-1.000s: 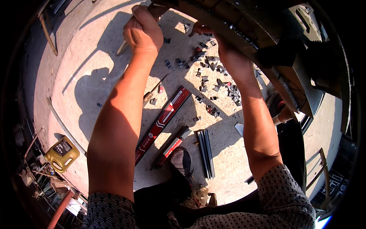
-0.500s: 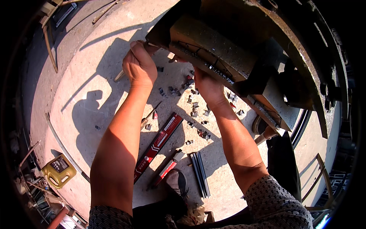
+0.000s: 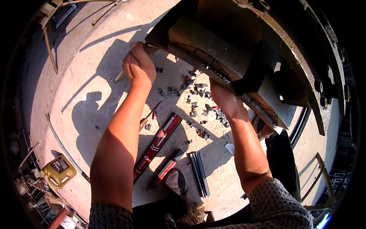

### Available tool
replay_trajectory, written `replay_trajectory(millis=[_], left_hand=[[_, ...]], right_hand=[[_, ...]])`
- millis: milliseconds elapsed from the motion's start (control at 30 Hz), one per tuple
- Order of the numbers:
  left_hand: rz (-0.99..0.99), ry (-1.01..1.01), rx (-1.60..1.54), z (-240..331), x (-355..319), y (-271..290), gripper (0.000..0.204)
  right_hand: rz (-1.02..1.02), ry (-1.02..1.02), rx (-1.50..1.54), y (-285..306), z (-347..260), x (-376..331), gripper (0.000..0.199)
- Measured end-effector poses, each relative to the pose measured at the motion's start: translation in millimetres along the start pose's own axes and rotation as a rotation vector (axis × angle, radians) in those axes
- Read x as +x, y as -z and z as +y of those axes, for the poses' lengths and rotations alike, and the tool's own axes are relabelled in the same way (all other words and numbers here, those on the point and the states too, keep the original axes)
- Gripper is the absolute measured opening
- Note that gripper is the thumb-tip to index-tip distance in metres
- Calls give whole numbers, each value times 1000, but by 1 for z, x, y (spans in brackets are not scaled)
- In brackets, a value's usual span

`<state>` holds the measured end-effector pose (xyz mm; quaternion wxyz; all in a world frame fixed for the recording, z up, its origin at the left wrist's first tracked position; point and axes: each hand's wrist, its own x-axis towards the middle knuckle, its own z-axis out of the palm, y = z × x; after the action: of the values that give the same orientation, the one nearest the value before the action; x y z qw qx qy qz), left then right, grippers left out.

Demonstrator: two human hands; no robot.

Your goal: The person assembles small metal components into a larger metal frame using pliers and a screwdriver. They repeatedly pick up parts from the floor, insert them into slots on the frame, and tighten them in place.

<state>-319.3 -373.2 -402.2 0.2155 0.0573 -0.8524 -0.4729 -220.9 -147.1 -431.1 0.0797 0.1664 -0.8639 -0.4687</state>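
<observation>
My left hand [image 3: 139,66] is closed at the left end of a heavy dark metal machine [image 3: 207,40]. What its fingers hold is hidden. A pale rod end [image 3: 119,77] shows just beyond that hand. My right hand [image 3: 223,97] reaches beneath the long lower edge of the machine, which hides its fingers. Bright metal chips lie along a ledge [image 3: 217,72] above it. Below, many small bent black metal pieces [image 3: 200,91] are scattered over the concrete floor [image 3: 103,126], some with red on them.
A long red box [image 3: 158,147] and a shorter red and black one [image 3: 166,168] lie near my shoe [image 3: 176,183]. Beside them are several dark metal strips [image 3: 199,173] and a pointed tool [image 3: 144,121]. A yellow-brown jug [image 3: 59,171] and a hose [image 3: 66,147] are at left.
My right hand has moved right and slightly down along the underside of the machine, uncovering more small metal pieces on the floor. My left hand has hardly moved.
</observation>
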Motion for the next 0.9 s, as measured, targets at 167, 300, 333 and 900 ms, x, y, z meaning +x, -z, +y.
replay_trajectory(millis=[167,300,333,900], left_hand=[[-7,-19,58,-5,3,5,71],[-13,-77,81,2,3,3,66],[-19,-60,84,0,1,2,65],[-157,-14,-98,16,-13,13,75]], right_hand=[[120,-21,-123,23,16,3,52],[196,-138,55,15,7,13,55],[249,-154,46,15,9,15,53],[-532,-655,1963,53,-35,-142,20]])
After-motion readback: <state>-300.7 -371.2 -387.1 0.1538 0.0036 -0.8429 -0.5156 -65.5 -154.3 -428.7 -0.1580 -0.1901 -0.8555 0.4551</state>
